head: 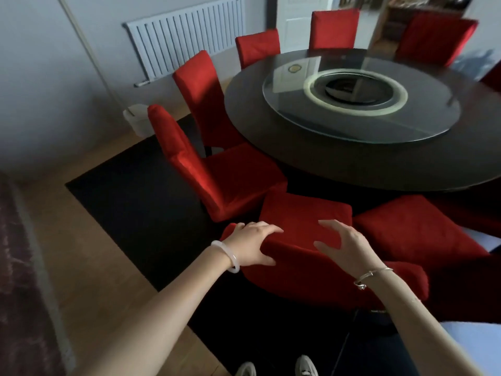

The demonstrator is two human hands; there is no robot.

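Left grip (253,244) tight on top edge of red chair back (325,280), right grip (345,246) wide just above it.

Seven red chairs in plain sight: the gripped chair (311,270), one just right of the grip (412,232), one just left (230,180), and four more chairs beyond the grip (198,88) (257,46) (333,28) (436,36). There are red slivers far right that can't be counted. One round table (352,164), one glass turntable (352,123). One radiator (184,36), one white bin (138,120). Two hands: left hand (252,245), right hand (347,245). Two bracelets: a white bangle (230,257) and a silver bracelet (371,275).
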